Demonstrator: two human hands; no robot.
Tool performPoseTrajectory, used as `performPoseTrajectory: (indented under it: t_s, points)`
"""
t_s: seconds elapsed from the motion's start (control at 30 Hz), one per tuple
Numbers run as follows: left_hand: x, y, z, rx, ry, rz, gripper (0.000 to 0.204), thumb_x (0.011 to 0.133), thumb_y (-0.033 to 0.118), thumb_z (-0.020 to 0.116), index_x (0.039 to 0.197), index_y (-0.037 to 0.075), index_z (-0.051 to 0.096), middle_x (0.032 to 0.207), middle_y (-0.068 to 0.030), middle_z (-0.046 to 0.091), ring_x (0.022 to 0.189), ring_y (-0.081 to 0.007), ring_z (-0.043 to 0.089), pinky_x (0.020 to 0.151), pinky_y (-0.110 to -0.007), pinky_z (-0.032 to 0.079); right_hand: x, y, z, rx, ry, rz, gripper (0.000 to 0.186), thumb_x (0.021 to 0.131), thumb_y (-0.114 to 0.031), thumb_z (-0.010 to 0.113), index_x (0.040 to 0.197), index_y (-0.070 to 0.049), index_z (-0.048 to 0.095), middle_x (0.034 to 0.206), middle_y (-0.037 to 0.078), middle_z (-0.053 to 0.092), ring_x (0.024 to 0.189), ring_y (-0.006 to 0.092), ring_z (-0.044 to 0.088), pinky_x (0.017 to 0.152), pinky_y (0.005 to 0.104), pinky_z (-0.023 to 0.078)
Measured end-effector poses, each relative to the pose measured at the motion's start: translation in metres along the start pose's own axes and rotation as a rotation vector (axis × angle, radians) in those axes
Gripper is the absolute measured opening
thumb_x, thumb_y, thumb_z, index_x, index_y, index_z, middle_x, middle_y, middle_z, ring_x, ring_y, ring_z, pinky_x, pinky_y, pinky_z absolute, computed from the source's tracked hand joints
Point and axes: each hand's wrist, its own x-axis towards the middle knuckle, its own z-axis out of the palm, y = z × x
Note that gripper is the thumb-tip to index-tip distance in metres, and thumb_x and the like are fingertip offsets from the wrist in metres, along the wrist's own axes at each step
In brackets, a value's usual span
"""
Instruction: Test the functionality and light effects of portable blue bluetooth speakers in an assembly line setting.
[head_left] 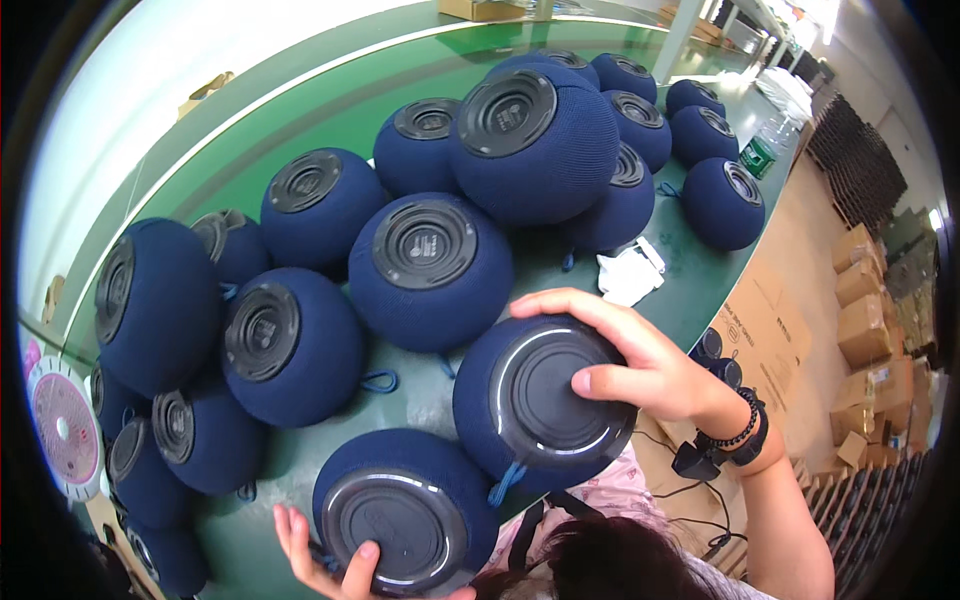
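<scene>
My right hand [645, 365] grips a round navy fabric-covered speaker [475, 400] near the table's front edge. Its thumb presses on the dark round end panel, and the fingers reach over the far side. A blue cord loop [507, 484] hangs from this speaker. Just left of it and nearer to me is a second navy speaker [345, 465], its glossy ringed end panel facing up. My left hand [335, 570] holds that one, thumb on the panel's rim and fingers along its left side. The two speakers touch or nearly touch.
Several more navy speakers [430, 300] crowd the green table [690, 275], some stacked. A crumpled white wrapper [630, 272] lies right of the middle, and a plastic bottle [765, 148] stands farther back. A round fan [65, 428] is at far left; cardboard boxes [865, 325] stand on the floor at right.
</scene>
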Motion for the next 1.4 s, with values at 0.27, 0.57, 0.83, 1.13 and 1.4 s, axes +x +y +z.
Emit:
performPoseTrajectory:
  t_s: [0.27, 0.57, 0.83, 1.13, 1.4]
  points:
    - [0.008, -0.014, 0.004, -0.190, -0.020, 0.107, 0.076, 0.069, 0.071, 0.066, 0.117, 0.012, 0.056, 0.121, -0.0277, 0.051, 0.109, -0.0511, 0.053, 0.090, -0.062, 0.046, 0.004, 0.005, -0.006, -0.002, -0.034, 0.073, 0.050, 0.080, -0.017, 0.065, 0.124, -0.004, 0.046, 0.109, 0.012, 0.059, 0.104, 0.0221, 0.059, 0.093, 0.0353, 0.044]
    - [0.009, -0.009, 0.000, -0.187, -0.066, 0.067, 0.079, 0.069, 0.074, 0.066, 0.119, 0.014, 0.054, 0.121, -0.0266, 0.051, 0.112, -0.0513, 0.052, 0.094, -0.062, 0.043, 0.005, 0.004, 0.000, 0.032, -0.011, 0.065, 0.051, 0.078, -0.015, 0.066, 0.123, -0.003, 0.047, 0.108, 0.010, 0.060, 0.100, 0.0169, 0.060, 0.090, 0.0330, 0.046]
    - [-0.005, -0.020, 0.012, -0.237, -0.017, 0.085, 0.089, 0.067, 0.078, 0.064, 0.122, 0.010, 0.051, 0.129, -0.0292, 0.043, 0.121, -0.0511, 0.045, 0.098, -0.061, 0.041, 0.003, 0.006, 0.003, 0.062, 0.058, -0.031, 0.054, 0.080, -0.020, 0.065, 0.128, -0.001, 0.051, 0.112, 0.011, 0.062, 0.104, 0.0172, 0.060, 0.094, 0.0327, 0.045]
    - [-0.003, -0.016, 0.002, -0.126, -0.116, 0.062, 0.092, 0.066, 0.085, 0.058, 0.124, 0.014, 0.047, 0.128, -0.0260, 0.040, 0.119, -0.0543, 0.044, 0.098, -0.068, 0.037, 0.004, 0.003, 0.001, 0.112, -0.035, 0.050, 0.056, 0.078, -0.017, 0.063, 0.130, -0.001, 0.050, 0.115, 0.010, 0.062, 0.105, 0.0160, 0.061, 0.096, 0.0319, 0.045]
    - [0.005, -0.006, 0.004, -0.245, -0.047, -0.054, 0.080, 0.051, 0.065, 0.085, 0.113, 0.023, 0.058, 0.122, -0.0183, 0.047, 0.115, -0.0499, 0.047, 0.093, -0.060, 0.043, 0.005, -0.004, 0.005, 0.070, 0.018, 0.107, 0.068, 0.069, -0.022, 0.062, 0.132, 0.000, 0.049, 0.117, 0.009, 0.060, 0.109, 0.0161, 0.059, 0.100, 0.0305, 0.042]
